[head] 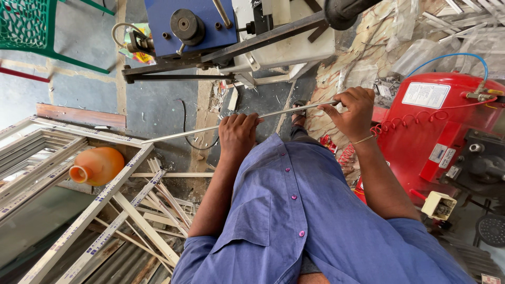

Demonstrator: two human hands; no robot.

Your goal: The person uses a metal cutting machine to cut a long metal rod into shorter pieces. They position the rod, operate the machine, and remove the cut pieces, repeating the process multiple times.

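- the left hand (238, 135) is curled over a long thin white strip (210, 128), fingers pressed together on top of it, knuckles up, gripping near the strip's middle.
- the right hand (355, 111) pinches the same strip near its far end, thumb and forefinger closed on it, the other fingers folded behind; a thin gold bangle (363, 140) sits at that wrist.
- the strip runs level across the person's front, from the corner of the white window frames (63, 173) on the left, past both hands, to just short of the red compressor tank (447, 115). its left tip looks to rest on or just above a frame edge; i cannot tell which.
- the person wears a blue buttoned shirt (294, 210), which fills the lower middle of the view.
- left side is crowded: stacked frames, loose white offcuts (158, 210) criss-crossed on the floor, and an orange jug (97, 165) lying on its side among them.
- ahead, a blue machine (189, 26) on a dark steel stand (221, 58) juts toward the strip; the stand's bars sit well apart from it.
- right side is tight: the tank with its red coiled hose (386, 126) is just beside the right forearm.
- the clearest open stretch is the grey floor (158, 105) between the stand and the frames, beneath the left half of the strip.
- a green plastic chair (31, 26) stands at the far left corner.
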